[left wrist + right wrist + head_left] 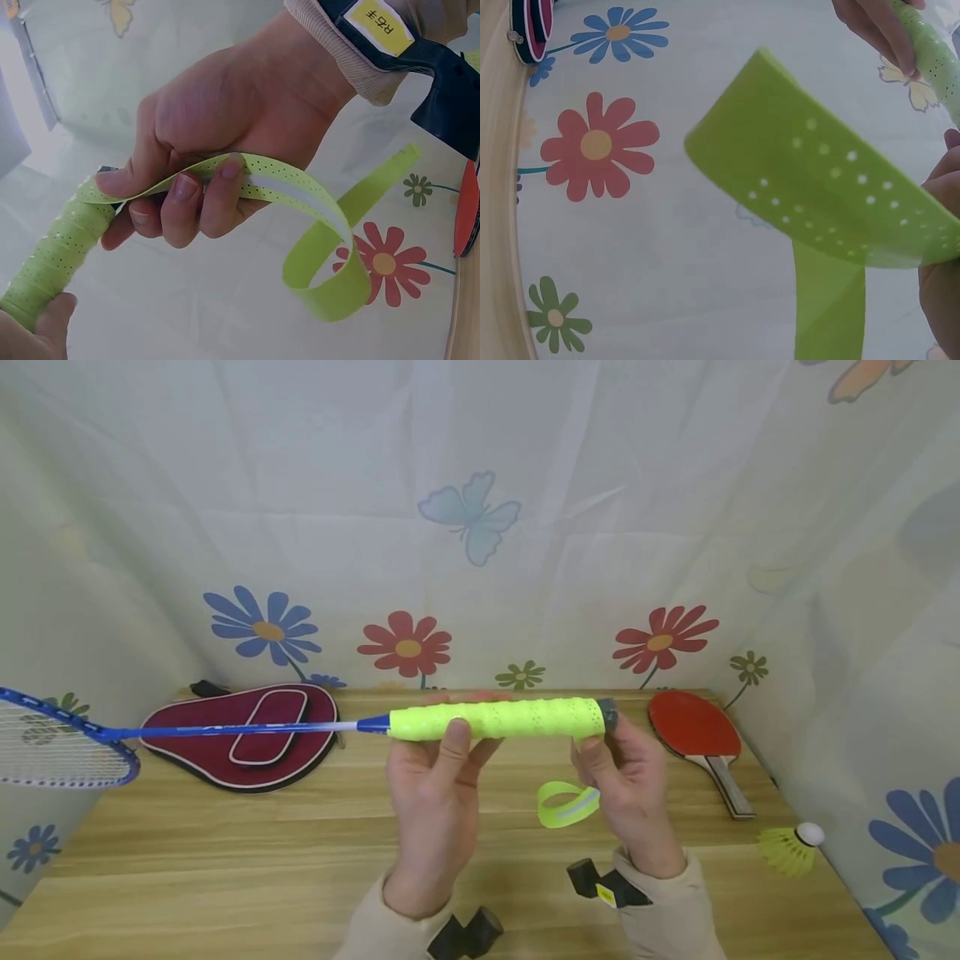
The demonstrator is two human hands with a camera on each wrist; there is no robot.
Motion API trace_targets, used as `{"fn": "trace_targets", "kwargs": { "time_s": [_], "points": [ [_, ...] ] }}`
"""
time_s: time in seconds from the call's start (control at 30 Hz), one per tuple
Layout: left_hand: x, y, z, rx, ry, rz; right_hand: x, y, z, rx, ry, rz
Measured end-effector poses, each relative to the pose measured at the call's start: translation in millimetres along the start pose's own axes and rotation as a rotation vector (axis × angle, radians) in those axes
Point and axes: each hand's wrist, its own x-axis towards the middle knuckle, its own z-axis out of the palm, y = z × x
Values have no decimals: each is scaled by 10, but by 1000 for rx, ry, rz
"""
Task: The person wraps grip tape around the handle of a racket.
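Note:
A blue badminton racket (247, 728) is held level above the table, its head cut off at the left edge of the head view. Neon yellow perforated overgrip tape (517, 718) is wound round its handle, with the dark butt end (609, 715) showing at the right. My left hand (435, 793) grips the handle near the cone, thumb in front and fingers behind. At the butt end, my right hand (630, 793) pinches the tape. From there a loose tape tail (330, 300) runs across the right fingers and hangs in a curl.
On the wooden table (300, 860), a maroon paddle case (187, 747) lies at the back left. A red table tennis paddle (693, 727) lies at the back right, with a yellow shuttlecock (791, 850) nearer the right edge. A flowered curtain (525, 602) stands behind.

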Motion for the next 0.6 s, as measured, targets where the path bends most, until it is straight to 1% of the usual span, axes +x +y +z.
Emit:
{"fn": "trace_targets", "kwargs": {
  "time_s": [0.07, 0.1, 0.23, 0.33, 0.4, 0.5, 0.6],
  "points": [
    [0, 1, -2, -2, 17, -13, 5, 10, -1, -6, -17, -9],
    [1, -1, -3, -1, 25, -21, 6, 13, -4, -26, -11, -20],
    [-4, -7, -6, 9, 48, -54, 23, 25, -9, -87, 28, -71],
    [-9, -16, -10, 13, 53, -66, 29, 26, -6, -104, 61, -107],
    [-10, -21, -14, 16, 52, -62, 34, 31, 2, -115, 71, -130],
    [-6, -24, -21, 30, 43, -40, 37, 41, 15, -128, 85, -164],
    [1, -24, -24, 58, 54, -23, 49, 50, 25, -145, 89, -196]
  ]
}}
